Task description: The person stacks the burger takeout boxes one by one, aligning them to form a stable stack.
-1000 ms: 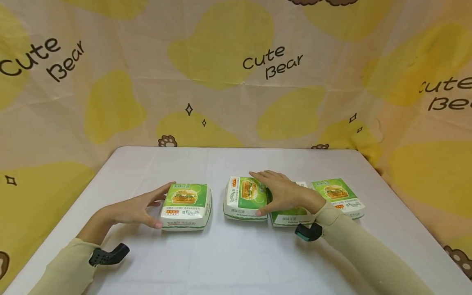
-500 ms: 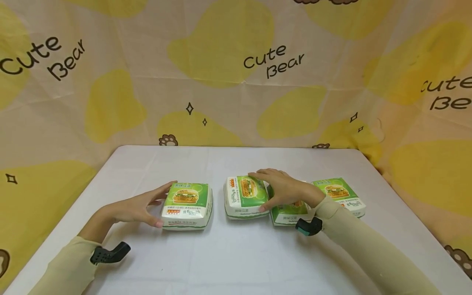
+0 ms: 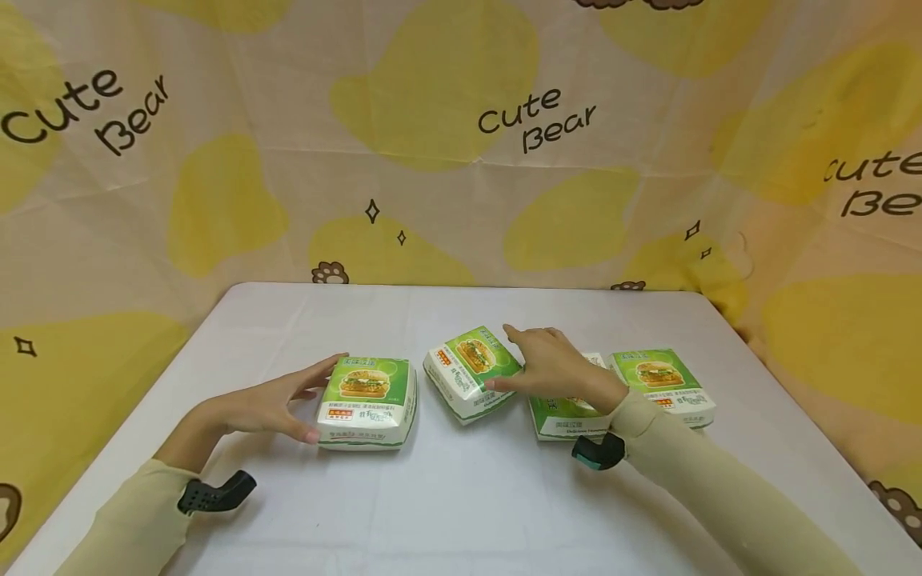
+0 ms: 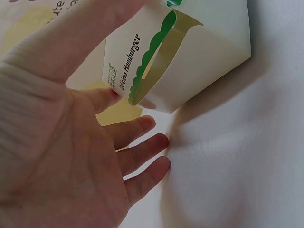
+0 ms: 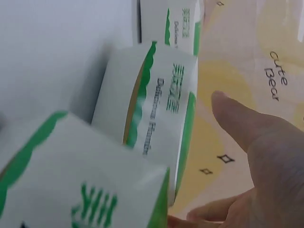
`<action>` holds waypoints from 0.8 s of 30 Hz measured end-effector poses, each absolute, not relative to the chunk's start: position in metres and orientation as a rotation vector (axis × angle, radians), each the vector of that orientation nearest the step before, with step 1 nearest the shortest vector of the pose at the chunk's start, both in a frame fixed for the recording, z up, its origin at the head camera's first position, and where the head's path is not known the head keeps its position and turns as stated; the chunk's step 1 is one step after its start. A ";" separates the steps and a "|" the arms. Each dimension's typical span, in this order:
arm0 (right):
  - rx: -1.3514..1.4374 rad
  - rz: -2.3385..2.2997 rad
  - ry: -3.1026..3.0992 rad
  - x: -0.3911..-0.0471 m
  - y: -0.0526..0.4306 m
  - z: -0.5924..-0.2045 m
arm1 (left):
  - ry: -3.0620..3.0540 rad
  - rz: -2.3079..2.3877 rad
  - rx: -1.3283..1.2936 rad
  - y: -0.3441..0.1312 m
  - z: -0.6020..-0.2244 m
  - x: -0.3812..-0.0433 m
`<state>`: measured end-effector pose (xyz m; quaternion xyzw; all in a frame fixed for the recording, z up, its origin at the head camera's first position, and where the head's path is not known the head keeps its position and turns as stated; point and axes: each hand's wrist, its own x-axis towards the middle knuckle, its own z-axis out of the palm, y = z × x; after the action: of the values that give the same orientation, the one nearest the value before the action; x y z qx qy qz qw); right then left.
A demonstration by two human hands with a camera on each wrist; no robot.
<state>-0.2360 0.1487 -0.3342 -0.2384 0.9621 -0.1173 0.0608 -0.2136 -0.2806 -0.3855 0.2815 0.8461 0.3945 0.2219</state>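
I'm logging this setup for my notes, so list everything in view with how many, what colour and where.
Leftmost hamburger box: one, green and white, left of the table's middle.
Turned hamburger box: one, green and white, near the middle, set at an angle.
Partly hidden hamburger box: one, green and white, right of the turned one.
Rightmost hamburger box: one, green and white, right end of the row.
Table: one, white, under the boxes.
Printed cloth: beige with yellow patches, behind and beside the table; number of pieces unclear.
Wrist devices: two, black, one at each cuff.
Sleeves: two, pale beige, one per arm.
Left hand: one, bare, at the leftmost box.
Right hand: one, bare, thumb at the turned box.
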 end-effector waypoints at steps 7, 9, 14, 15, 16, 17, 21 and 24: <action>-0.669 -0.305 2.928 -0.225 0.129 -0.340 | 2.346 1.063 0.732 -0.280 -0.384 -0.211; -0.663 -0.283 2.930 -0.224 0.125 -0.342 | 2.348 1.062 0.734 -0.280 -0.383 -0.211; -0.657 -0.211 2.948 -0.222 0.119 -0.348 | 2.350 1.072 0.757 -0.280 -0.383 -0.211; -0.654 -0.202 2.949 -0.222 0.119 -0.349 | 2.349 1.071 0.759 -0.280 -0.383 -0.211; -0.651 -0.190 2.949 -0.222 0.119 -0.349 | 2.350 1.069 0.760 -0.280 -0.383 -0.211; -0.646 -0.184 2.946 -0.222 0.119 -0.350 | 2.350 1.065 0.763 -0.280 -0.383 -0.211; -0.661 -0.207 2.921 -0.222 0.120 -0.350 | 2.350 1.064 0.775 -0.280 -0.383 -0.212; -0.687 -0.274 2.891 -0.224 0.123 -0.348 | 2.352 1.065 0.781 -0.280 -0.384 -0.213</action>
<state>-0.2240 0.1228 -0.3477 -0.2296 0.9658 -0.0915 0.0786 -0.2134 -0.2804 -0.3837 0.2826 0.8505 0.3851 0.2201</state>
